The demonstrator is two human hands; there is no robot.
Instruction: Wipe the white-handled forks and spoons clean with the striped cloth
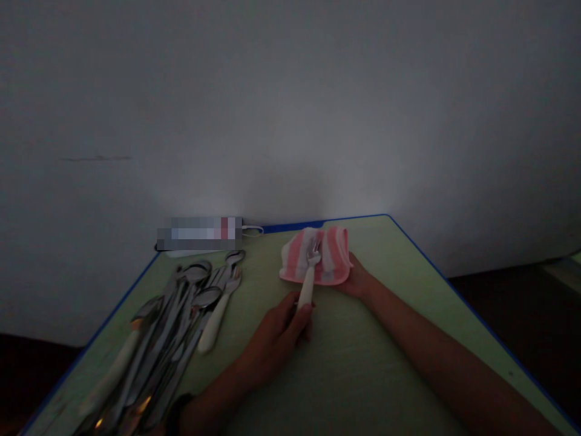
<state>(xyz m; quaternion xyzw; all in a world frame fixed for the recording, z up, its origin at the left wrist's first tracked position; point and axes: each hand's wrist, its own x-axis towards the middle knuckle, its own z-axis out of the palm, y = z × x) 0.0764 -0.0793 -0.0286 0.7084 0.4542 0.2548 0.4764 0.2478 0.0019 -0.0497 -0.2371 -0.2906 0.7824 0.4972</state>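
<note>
My left hand (290, 324) grips a fork (307, 284) by its pale handle, with the tines pointing away from me. Behind the tines is a pink-and-white striped cloth (336, 257), and the fork's head lies against it. My right hand (356, 277) holds the cloth from behind and below; most of its fingers are hidden by the fabric. To the left of my left hand lies a heap of spoons and forks (177, 327), with another pale-handled fork (218, 318) at its right side.
A green table (390, 357) with a blue edge stands against a grey wall (290, 109). At the back left corner sits a blurred-out box-like object (200, 235) with a white cord (255, 229) beside it. The room is dim.
</note>
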